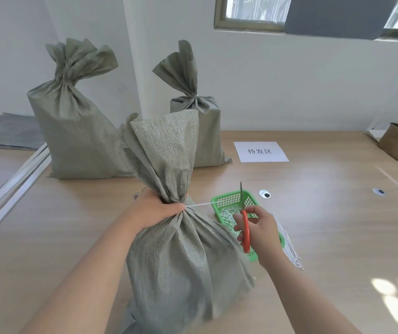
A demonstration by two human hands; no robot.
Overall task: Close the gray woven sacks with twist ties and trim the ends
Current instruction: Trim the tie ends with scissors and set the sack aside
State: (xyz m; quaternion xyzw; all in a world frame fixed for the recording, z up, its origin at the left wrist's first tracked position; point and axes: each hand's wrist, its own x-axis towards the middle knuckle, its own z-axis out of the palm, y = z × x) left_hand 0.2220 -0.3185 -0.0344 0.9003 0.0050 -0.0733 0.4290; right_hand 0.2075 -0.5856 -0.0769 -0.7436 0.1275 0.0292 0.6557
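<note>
While the left hand (155, 208) grips the near sack (181, 249) at its cinched neck, the tie tail (199, 205) sticks out untrimmed.
From the head view, the right hand (258, 230) holds the orange scissors (245, 227), blades upright just beside the tail; the cut should probably fall close to the neck, clear of the fabric. The green basket (226, 201) behind holds white strips, likely offcuts.

The left hand (155, 209) grips the near sack's (181, 256) tied neck while the right hand (257, 231) holds orange scissors (245, 225).
</note>
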